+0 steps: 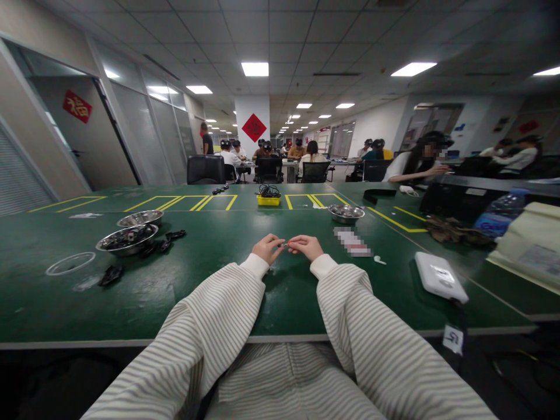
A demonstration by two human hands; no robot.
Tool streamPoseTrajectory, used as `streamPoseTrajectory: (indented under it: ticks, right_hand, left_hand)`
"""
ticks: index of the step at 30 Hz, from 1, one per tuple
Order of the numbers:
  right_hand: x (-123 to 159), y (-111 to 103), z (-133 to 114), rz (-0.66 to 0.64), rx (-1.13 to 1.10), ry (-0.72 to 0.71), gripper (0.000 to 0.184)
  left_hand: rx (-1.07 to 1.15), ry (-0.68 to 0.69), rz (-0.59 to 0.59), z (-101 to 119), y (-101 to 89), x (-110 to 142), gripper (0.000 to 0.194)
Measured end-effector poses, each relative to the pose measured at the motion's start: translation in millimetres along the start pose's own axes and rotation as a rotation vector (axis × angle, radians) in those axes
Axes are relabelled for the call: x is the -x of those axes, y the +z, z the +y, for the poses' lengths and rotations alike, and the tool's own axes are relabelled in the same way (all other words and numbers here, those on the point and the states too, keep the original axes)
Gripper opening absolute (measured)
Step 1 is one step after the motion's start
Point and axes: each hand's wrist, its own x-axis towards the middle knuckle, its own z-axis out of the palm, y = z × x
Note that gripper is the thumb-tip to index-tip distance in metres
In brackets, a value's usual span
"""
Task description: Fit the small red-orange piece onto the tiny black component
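Note:
Above the middle of the green table (210,315), my left hand (268,249) and my right hand (308,247) meet with their fingertips almost touching. Each is closed in a pinch. Between the fingertips shows a tiny shiny part (285,244) with a bit of orange at its right side; its kind is too small to make out. My fingers cover most of it. Both forearms, in striped sleeves, reach in over the table's front edge.
At left stand a metal bowl of dark parts (125,249) and another metal bowl (140,219), near black pieces (111,275) and a clear ring (70,263). Beyond my hands are a yellow tray with cables (268,200) and a bowl (346,214). A white device (440,276) lies right.

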Motion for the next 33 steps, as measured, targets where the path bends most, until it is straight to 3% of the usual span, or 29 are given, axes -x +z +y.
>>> streamPoseTrajectory:
  ticks: [12, 25, 33]
  right_hand:
    - [3.0, 3.8, 3.5, -0.04, -0.013, 0.03, 0.022]
    - [4.6, 1.6, 1.0, -0.079, -0.014, 0.016, 0.027]
    - [-0.6, -2.0, 1.1, -0.107, 0.027, 0.021, 0.026]
  left_hand:
    - [0.012, 0.051, -0.034, -4.5, 3.4, 3.6, 0.026]
    - [-0.022, -0.006, -0.049, -1.3, 1.4, 4.7, 0.027]
    - [-0.045, 0.072, -0.026, 2.2, -2.4, 1.8, 0.026]
